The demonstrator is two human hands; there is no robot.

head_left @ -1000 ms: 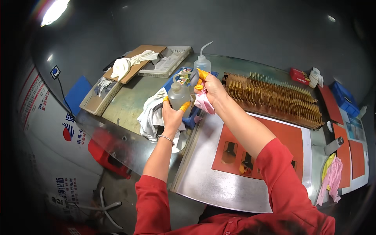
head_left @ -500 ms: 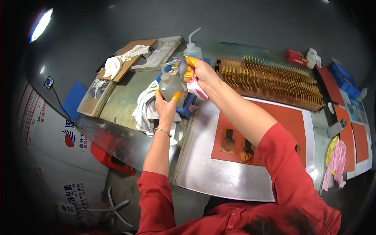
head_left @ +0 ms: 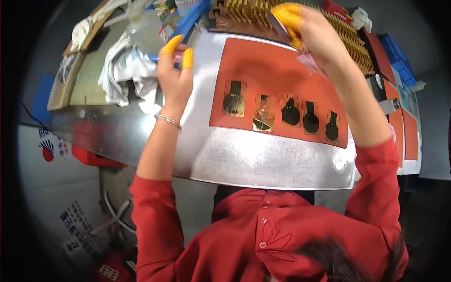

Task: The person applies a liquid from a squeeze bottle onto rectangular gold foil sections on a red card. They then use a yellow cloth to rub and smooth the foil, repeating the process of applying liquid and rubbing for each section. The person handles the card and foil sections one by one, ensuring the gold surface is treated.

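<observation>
My right hand (head_left: 317,37), yellow cots on its fingers, is closed around a dark grey pad (head_left: 278,24) above the far part of the orange mat (head_left: 263,56). A pink cloth (head_left: 310,63) hangs at that palm. My left hand (head_left: 176,77), also in yellow finger cots, is raised with thumb and forefinger apart and nothing between them. Beside it, the translucent squeeze bottle (head_left: 144,30) stands by a crumpled white cloth (head_left: 124,66). Several flat gold-edged pieces with black round-and-stem shapes, such as this left piece (head_left: 234,99), lie on the mat.
A long rack (head_left: 357,51) of upright gold-coloured pieces runs along the back. A blue tray (head_left: 190,19) sits beyond my left hand. At the right are a blue bin (head_left: 397,58) and a small grey-capped bottle (head_left: 390,105). A white sheet (head_left: 282,157) lies under the mat.
My left hand has let go of the squeeze bottle. The right hand has gone from the bottle's spout to above the orange mat, with pad and cloth. The view has tilted down.
</observation>
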